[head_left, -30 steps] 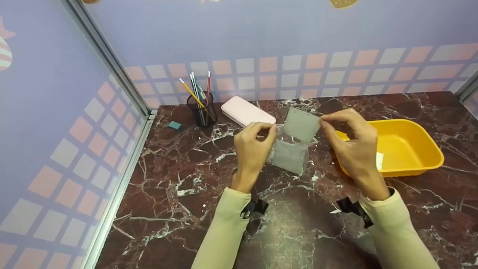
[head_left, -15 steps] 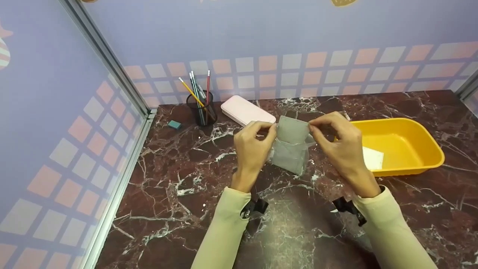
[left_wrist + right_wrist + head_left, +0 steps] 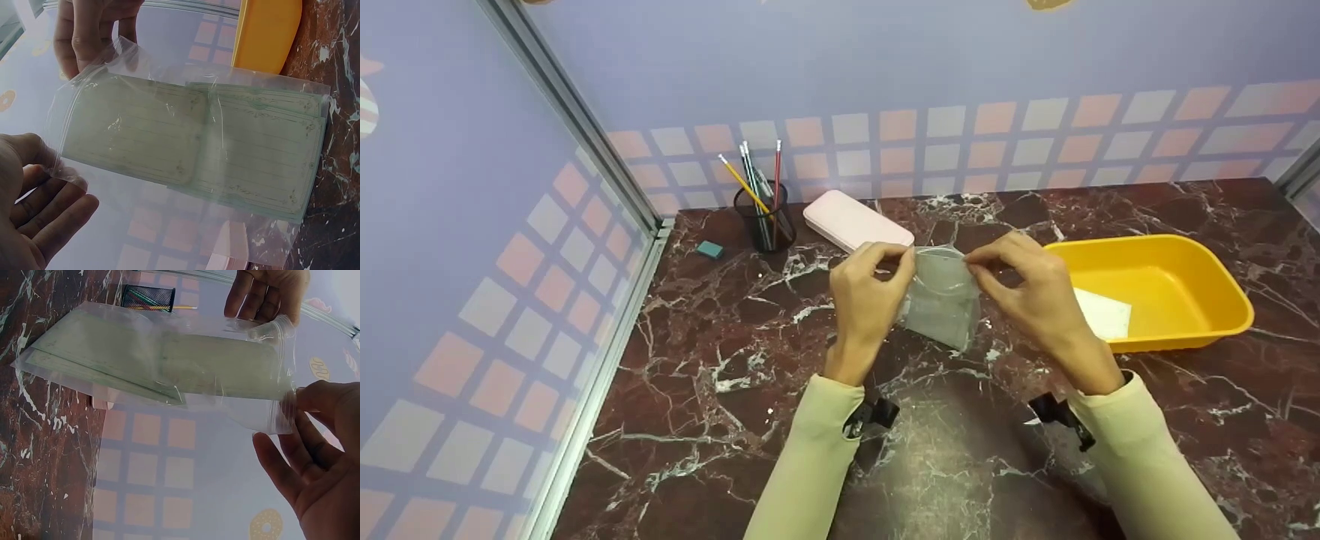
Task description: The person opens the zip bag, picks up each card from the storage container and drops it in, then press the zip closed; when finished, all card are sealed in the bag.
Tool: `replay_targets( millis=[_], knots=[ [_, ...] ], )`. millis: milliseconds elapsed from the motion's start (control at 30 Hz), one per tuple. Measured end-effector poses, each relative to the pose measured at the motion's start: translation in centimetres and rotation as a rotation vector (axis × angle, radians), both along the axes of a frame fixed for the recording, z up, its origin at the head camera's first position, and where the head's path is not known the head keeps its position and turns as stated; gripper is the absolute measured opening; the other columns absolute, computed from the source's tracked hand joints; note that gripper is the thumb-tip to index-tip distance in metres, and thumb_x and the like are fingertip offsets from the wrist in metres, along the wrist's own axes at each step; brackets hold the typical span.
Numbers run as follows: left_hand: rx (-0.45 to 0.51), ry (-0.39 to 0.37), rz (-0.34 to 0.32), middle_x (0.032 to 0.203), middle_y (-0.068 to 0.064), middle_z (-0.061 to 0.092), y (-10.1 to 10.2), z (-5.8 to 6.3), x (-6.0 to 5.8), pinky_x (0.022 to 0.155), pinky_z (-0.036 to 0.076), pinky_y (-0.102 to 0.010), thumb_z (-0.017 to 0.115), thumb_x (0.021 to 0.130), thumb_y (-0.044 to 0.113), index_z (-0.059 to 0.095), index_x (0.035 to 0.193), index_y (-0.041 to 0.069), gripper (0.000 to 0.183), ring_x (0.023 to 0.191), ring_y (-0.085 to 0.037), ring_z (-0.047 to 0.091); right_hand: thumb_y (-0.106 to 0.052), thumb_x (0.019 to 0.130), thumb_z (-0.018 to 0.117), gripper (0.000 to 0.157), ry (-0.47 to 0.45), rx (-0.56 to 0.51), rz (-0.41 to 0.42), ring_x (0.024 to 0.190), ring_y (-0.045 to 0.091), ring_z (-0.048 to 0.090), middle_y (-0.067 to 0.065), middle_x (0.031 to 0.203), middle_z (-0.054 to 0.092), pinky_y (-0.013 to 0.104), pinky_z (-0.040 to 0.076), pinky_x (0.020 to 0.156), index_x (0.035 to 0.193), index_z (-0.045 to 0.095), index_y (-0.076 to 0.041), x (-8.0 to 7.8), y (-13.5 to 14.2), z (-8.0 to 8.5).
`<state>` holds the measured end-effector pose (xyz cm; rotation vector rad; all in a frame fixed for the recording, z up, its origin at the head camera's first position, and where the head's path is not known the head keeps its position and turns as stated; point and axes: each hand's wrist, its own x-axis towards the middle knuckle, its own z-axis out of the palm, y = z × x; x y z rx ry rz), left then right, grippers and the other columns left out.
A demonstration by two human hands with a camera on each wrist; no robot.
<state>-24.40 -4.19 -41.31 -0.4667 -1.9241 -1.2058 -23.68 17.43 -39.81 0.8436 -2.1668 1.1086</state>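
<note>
A clear zip bag (image 3: 941, 307) hangs upright between the two hands, its lower end close over the marble table. My left hand (image 3: 870, 300) pinches the bag's top left corner. At the top right corner, my right hand (image 3: 1031, 292) pinches the bag's edge between thumb and fingertips. Inside are pale green lined cards with ornate borders: one card (image 3: 135, 126) sits higher, near the zip, and overlaps several others (image 3: 256, 152) lower down. In the right wrist view the upper card (image 3: 219, 365) lies fully behind the clear plastic.
A yellow tub (image 3: 1170, 292) with a white card (image 3: 1104, 313) in it stands at the right. Behind the bag lies a pale pink case (image 3: 855, 221). A black mesh cup (image 3: 766, 225) of pencils and a teal eraser (image 3: 710, 250) are at the back left.
The upper card has gone down into the bag from above its mouth. My right hand has moved left from holding that card to the bag's top right edge; the left hand stays put.
</note>
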Motion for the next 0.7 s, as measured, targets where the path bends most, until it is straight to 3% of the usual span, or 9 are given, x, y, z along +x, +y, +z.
replay_targets(
  millis=[167, 367, 700],
  knots=[
    [0.002, 0.001, -0.01, 0.084, -0.007, 0.077, 0.1, 0.03, 0.03, 0.073, 0.06, -0.021, 0.082, 0.089, 0.002, 0.078, 0.085, 0.002, 0.005, 0.073, -0.018, 0.073, 0.014, 0.084, 0.081, 0.02, 0.023, 0.071, 0.0, 0.086, 0.025, 0.065, 0.009, 0.093, 0.073, 0.016, 0.052, 0.081, 0.099, 0.077, 0.002, 0.02, 0.08, 0.03],
    [-0.002, -0.002, -0.014, 0.084, -0.008, 0.077, 0.14, -0.06, 0.04, 0.073, 0.06, -0.021, 0.082, 0.089, 0.002, 0.078, 0.086, 0.002, 0.005, 0.072, -0.019, 0.073, 0.013, 0.081, 0.083, 0.02, 0.077, 0.173, -0.035, 0.083, 0.023, 0.057, 0.007, 0.088, 0.067, 0.025, 0.048, 0.071, 0.096, 0.079, 0.0, 0.08, 0.09, -0.02],
    [-0.024, 0.012, 0.007, 0.083, -0.007, 0.077, 0.32, -0.16, 0.05, 0.071, 0.06, -0.022, 0.082, 0.088, 0.003, 0.079, 0.086, 0.002, 0.004, 0.071, -0.018, 0.073, 0.008, 0.081, 0.085, 0.019, 0.029, 0.346, -0.066, 0.083, 0.022, 0.05, 0.007, 0.086, 0.056, 0.032, 0.048, 0.067, 0.098, 0.081, 0.0, 0.58, 0.2, 0.22]
  ],
)
